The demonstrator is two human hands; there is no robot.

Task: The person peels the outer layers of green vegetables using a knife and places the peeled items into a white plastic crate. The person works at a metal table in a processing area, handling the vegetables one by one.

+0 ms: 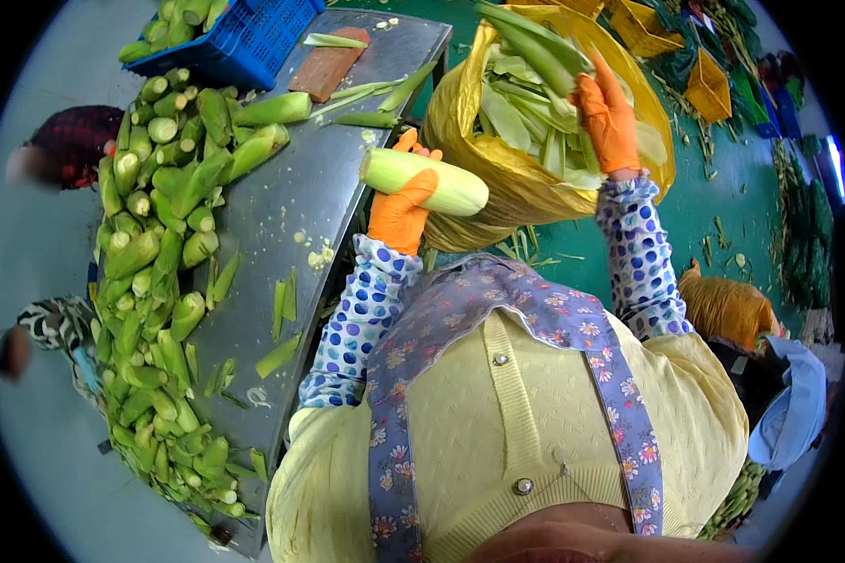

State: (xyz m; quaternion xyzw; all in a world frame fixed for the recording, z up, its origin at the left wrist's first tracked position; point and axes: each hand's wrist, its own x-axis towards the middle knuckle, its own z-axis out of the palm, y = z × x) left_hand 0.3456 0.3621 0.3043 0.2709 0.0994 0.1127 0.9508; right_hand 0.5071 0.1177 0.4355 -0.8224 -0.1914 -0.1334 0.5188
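An ear of corn (pixel 441 183), wrapped in pale green inner husk, lies across my left hand (pixel 399 214); the orange-gloved fingers curl round it beside the metal table's edge. My right hand (pixel 610 127), also in an orange glove, is raised over a yellow woven sack (pixel 455 159). It grips long green corn husk leaves (pixel 530 47) that point up and to the left. Inside the sack are loose pale husk leaves (pixel 526 117). The ear and the gripped leaves are apart.
A long heap of unpeeled corn ears (pixel 160 281) covers the left of the metal table (pixel 282 206). A blue crate (pixel 244 42) and a brown block (pixel 330 64) stand toward the far end. Co-workers are at the left; a stuffed orange sack (pixel 728 305) sits at right.
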